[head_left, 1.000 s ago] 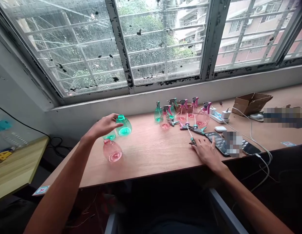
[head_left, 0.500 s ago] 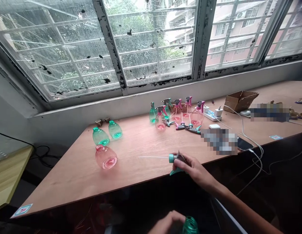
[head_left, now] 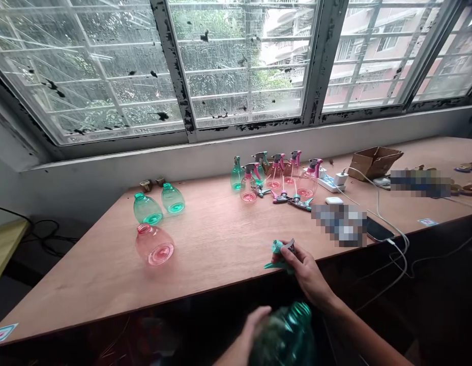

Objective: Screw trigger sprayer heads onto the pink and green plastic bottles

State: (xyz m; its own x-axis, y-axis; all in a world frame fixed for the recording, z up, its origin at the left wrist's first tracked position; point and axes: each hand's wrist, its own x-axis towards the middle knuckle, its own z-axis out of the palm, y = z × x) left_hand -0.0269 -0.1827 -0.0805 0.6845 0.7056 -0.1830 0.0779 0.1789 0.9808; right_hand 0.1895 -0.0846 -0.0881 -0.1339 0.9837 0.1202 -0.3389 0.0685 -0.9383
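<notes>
My right hand (head_left: 302, 269) is closed on a teal spray-trigger head (head_left: 278, 253) at the near edge of the wooden table (head_left: 220, 239). Below the table edge my left hand (head_left: 255, 325) grips a green plastic bottle (head_left: 287, 335), its threaded neck pointing up just under the trigger head. The lower part of that bottle is cut off by the frame. On the table's left stand two green bottles (head_left: 147, 209) (head_left: 172, 198) and, nearer to me, a pink bottle (head_left: 154, 245), all without tops.
Several finished spray bottles with trigger tops (head_left: 274, 175) stand at the back near the window sill, loose trigger heads (head_left: 293, 200) before them. A power strip (head_left: 329, 182), white cables, a phone (head_left: 377, 230) and a cardboard box (head_left: 373, 160) lie on the right.
My left hand has raised the green bottle higher toward the table edge. The right hand has tilted the trigger head so its long tube no longer lies across the table.
</notes>
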